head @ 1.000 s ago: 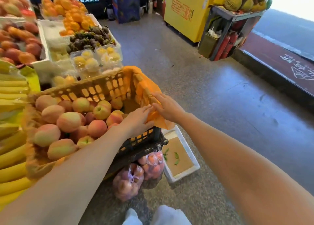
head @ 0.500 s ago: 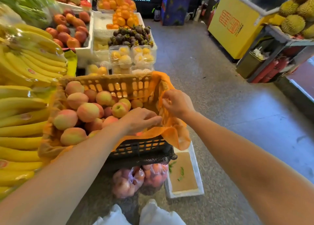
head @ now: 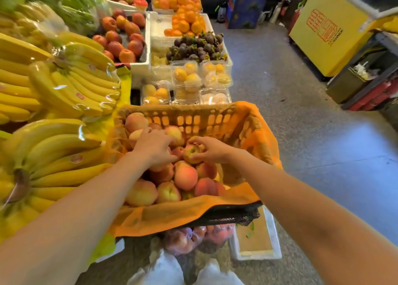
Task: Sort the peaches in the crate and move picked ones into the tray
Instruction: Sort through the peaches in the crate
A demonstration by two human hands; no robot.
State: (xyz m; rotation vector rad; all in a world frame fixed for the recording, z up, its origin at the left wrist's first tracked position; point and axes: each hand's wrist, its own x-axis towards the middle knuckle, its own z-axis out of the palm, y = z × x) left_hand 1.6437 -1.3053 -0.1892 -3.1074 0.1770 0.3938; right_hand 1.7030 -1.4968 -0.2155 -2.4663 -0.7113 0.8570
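Leaving the liner [head: 254,138], right hand [head: 213,150] fingers pinch a peach [head: 190,153]; left hand [head: 154,147] covers other peaches [head: 185,177], fingers unclear.

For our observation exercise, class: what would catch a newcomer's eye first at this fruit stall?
At centre sits an orange-lined crate of peaches, where the right hand grips one peach and the left hand lies over others. Yellow bananas crowd the left side.

Both hands are in the orange plastic crate [head: 200,118] full of pink-yellow peaches. The right hand [head: 212,150] holds one round peach [head: 190,152]. The left hand [head: 154,147] rests on others.
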